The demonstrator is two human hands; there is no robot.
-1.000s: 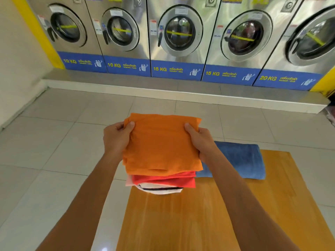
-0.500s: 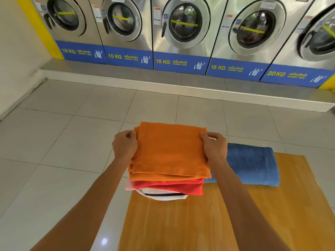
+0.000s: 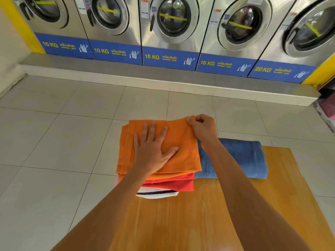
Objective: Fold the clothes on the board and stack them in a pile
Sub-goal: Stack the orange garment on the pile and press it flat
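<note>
A folded orange cloth [image 3: 183, 142] lies on top of a pile at the far left corner of the wooden board [image 3: 199, 214]. Under it show a red garment [image 3: 174, 183] and a white one with a dark stripe [image 3: 157, 193]. My left hand [image 3: 150, 151] rests flat on the orange cloth, fingers spread. My right hand [image 3: 203, 127] pinches the cloth's far right corner. A folded blue towel [image 3: 241, 156] lies on the board just right of the pile, partly behind my right forearm.
A row of steel washing machines [image 3: 174, 24] stands on a raised step [image 3: 163, 82] across the back. Pale floor tiles [image 3: 54, 142] surround the board. A pink mat [image 3: 328, 107] shows at the right edge.
The orange cloth came down onto the pile. My left hand let go of its side and now lies flat on top; my right hand shifted to the far right corner.
</note>
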